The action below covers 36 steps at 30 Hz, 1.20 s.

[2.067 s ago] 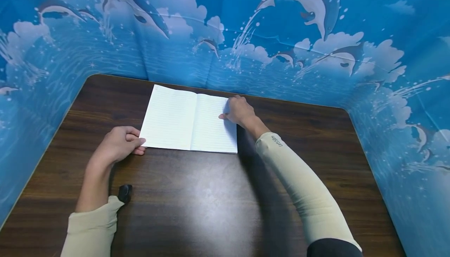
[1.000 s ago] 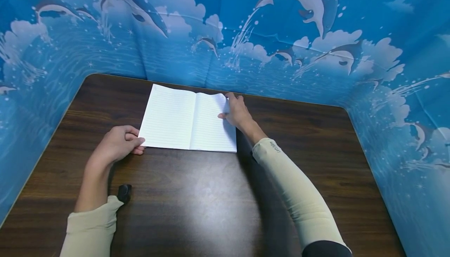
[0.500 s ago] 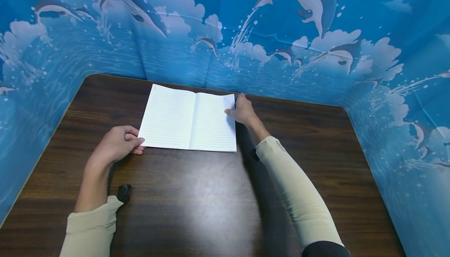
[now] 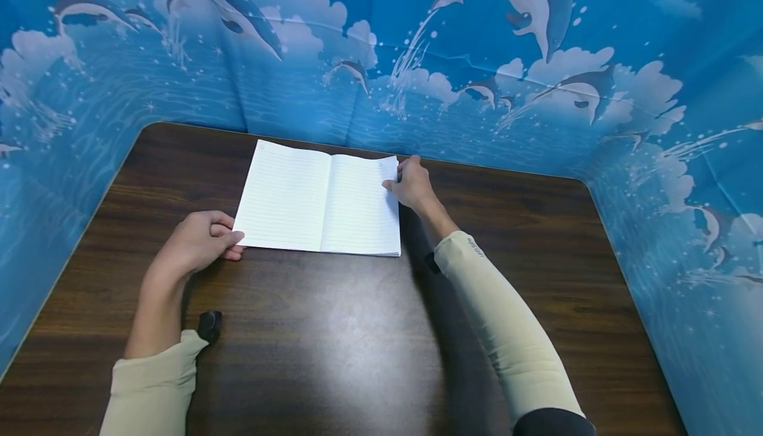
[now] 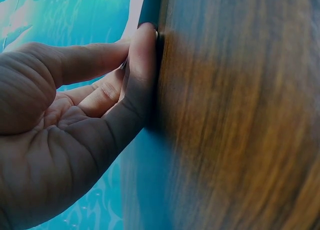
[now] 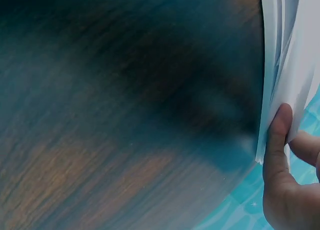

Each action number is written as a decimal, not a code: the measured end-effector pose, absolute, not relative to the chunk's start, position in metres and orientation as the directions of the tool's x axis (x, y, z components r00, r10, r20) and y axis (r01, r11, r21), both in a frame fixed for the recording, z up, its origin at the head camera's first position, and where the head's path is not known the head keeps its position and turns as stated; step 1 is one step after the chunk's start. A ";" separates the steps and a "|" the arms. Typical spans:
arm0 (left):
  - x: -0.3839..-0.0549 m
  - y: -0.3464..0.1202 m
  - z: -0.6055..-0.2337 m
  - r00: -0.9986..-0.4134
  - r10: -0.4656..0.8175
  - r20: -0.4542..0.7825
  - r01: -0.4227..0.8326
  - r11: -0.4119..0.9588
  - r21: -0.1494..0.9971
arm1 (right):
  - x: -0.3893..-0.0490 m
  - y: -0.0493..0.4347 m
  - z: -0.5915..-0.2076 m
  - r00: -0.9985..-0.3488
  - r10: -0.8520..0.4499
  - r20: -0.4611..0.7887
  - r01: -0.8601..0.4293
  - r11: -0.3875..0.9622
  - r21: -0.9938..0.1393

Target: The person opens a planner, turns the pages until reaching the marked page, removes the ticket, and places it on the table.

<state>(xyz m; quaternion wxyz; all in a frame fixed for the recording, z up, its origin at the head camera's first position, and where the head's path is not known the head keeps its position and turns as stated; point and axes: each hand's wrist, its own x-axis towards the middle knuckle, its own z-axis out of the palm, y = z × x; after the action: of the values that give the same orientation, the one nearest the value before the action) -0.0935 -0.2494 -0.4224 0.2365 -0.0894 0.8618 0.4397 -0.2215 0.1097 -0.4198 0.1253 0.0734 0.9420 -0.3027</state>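
An open notebook (image 4: 286, 201) with white lined pages lies near the far edge of the table. My left hand (image 4: 203, 240) pinches its near left corner, thumb on top and fingers beneath. In the left wrist view, that hand (image 5: 85, 104) has thumb and fingertips meeting on the thin edge, low against the wood. At the far right corner, my right hand (image 4: 414, 184) pinches the right-hand page. The right wrist view shows the index finger (image 6: 277, 145) and thumb with lifted sheets (image 6: 295, 64) between them, other pages lying below.
The dark wooden table (image 4: 357, 343) stretches around the notebook, with a bright light reflection near its middle. A blue curtain (image 4: 298, 78) printed with dolphins hangs along the back and both sides. A black strap piece (image 4: 210, 327) sits at the left sleeve.
My right hand first drew the right page's far corner inward, then shifted outward to the page's right edge, where it grips now. My left hand has stayed on its corner.
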 end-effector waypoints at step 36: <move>-0.094 -0.250 -0.422 -0.883 0.067 -0.465 -0.328 0.621 0.712 | -0.226 0.111 -0.371 -0.970 -0.072 -0.232 0.132 0.648 -0.750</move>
<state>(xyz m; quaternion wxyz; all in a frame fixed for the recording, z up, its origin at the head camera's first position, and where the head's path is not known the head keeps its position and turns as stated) -0.0936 -0.2496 -0.4217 0.2299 -0.0750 0.8705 0.4286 -0.2259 0.1111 -0.3712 0.1214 0.0168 0.8996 -0.4192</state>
